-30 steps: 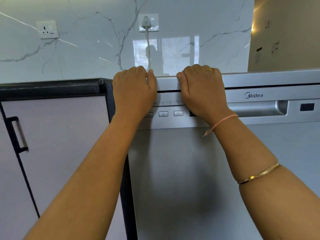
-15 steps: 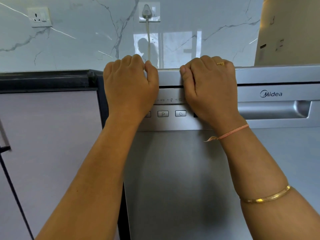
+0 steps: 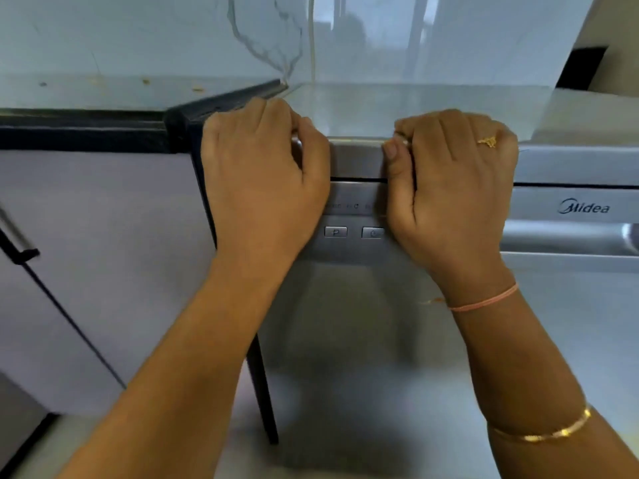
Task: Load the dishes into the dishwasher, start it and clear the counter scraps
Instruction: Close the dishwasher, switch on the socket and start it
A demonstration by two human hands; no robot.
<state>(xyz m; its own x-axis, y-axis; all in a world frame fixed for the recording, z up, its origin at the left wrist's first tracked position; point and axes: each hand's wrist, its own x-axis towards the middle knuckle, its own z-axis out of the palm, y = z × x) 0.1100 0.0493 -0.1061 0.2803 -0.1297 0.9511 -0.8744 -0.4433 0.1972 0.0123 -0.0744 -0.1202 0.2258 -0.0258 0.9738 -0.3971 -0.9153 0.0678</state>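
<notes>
both hands sit at the top front of the silver midea dishwasher (image 3: 363, 340), which stands closed just right of a pale cabinet door (image 3: 103, 243). the left hand (image 3: 262, 181) and the right hand (image 3: 453, 188) each curl their fingers over the machine's top front lip, thumbs lying down its face. both are therefore clamped on the dishwasher itself and not on its recessed handle (image 3: 567, 236), which lies further right, beyond the right hand. no dishes are in view, and with the door shut it cannot be told whether the racks are loaded. this looks like bracing or tugging at the top edge, around the opening or closing step. to open the door, a hand would need to shift right into the handle and pull outward. to start the machine, the right hand must lift clear, since it partly covers the power button (image 3: 372, 233) beside the p button (image 3: 335, 232). small scraps (image 3: 147, 81) lie on the counter (image 3: 69, 95) at the back left, not yet cleared.
</notes>
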